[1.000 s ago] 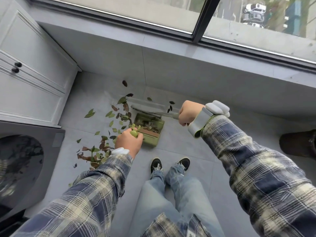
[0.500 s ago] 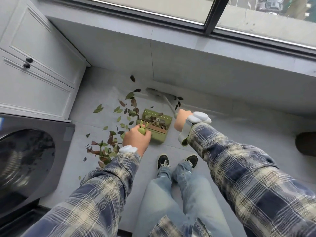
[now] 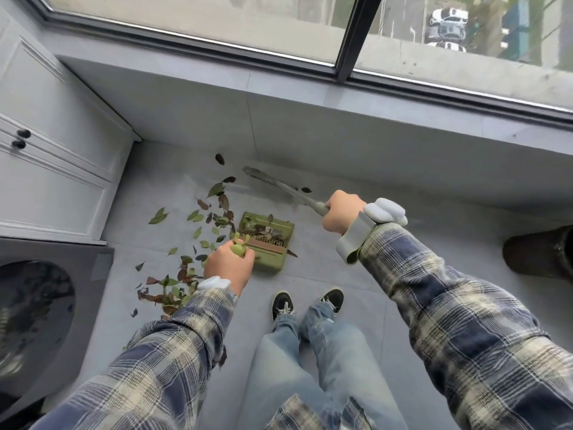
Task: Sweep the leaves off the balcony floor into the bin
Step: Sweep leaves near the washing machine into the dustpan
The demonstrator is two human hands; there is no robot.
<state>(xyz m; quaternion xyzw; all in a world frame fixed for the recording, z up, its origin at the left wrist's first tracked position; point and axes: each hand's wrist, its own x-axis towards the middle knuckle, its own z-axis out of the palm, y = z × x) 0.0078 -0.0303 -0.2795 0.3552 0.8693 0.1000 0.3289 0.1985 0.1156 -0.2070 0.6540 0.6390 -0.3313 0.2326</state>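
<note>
- Head view: left hand (image 3: 228,265) is curled tight round the green handle (image 3: 238,250) of a green dustpan (image 3: 273,262), which sits on the grey tile floor (image 3: 356,274) just ahead of the person's 2 black shoes (image 3: 282,305).
- Right hand (image 3: 341,214) is fisted round the grey broom handle (image 3: 311,204). The broom head (image 3: 263,178) is out by the foot of the wall under the window (image 3: 201,13). It's blurry, so can't tell if it touches the floor.
- Leaves (image 3: 193,216), green and brown, are mostly scattered on the floor left of the dustpan, with a thicker clump (image 3: 170,290) beside the left wrist. A few already lie inside the dustpan.
- 1 dark leaf (image 3: 219,158) lies on its own near the wall, and another sits right by the broom handle.
- White cabinet (image 3: 46,169) on the left, with a dark round appliance door (image 3: 31,305) below it.
</note>
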